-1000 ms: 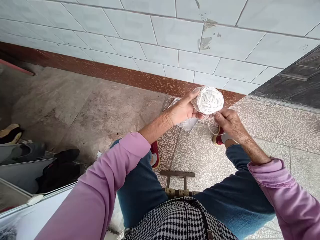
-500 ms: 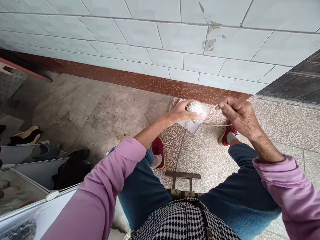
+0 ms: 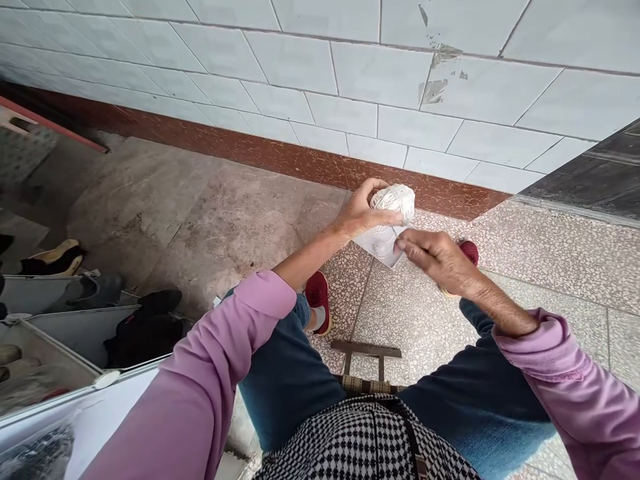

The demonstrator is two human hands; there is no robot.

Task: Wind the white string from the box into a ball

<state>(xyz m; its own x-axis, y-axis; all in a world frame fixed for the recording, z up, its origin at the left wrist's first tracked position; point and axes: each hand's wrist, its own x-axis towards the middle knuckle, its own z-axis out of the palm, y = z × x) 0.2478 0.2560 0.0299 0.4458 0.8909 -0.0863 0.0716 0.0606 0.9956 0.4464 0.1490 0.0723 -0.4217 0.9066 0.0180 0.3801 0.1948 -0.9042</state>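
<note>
My left hand [image 3: 364, 212] grips a ball of white yarn [image 3: 394, 200], thumb along the near side and fingers round the far side. Close below and to its right, my right hand [image 3: 434, 257] is closed in a pinch on a strand of the yarn; the strand itself barely shows at the fingertips. Under the ball, on the floor between my feet, a shallow white tray [image 3: 393, 262] holds some loose coils of white yarn [image 3: 383, 243]. Part of the tray is hidden by the left hand and the ball.
A tiled wall [image 3: 280, 63] with a brown base strip rises in front. My red shoes [image 3: 317, 297] stand either side of the tray, with a wooden stool [image 3: 366, 349] under me. Open shoe compartments [image 3: 65, 333] and a dark shoe [image 3: 53, 257] are at the left.
My right hand has moved left and down, from beside the ball to just below it. The left hand has raised and turned the ball slightly. The view has shifted a little.
</note>
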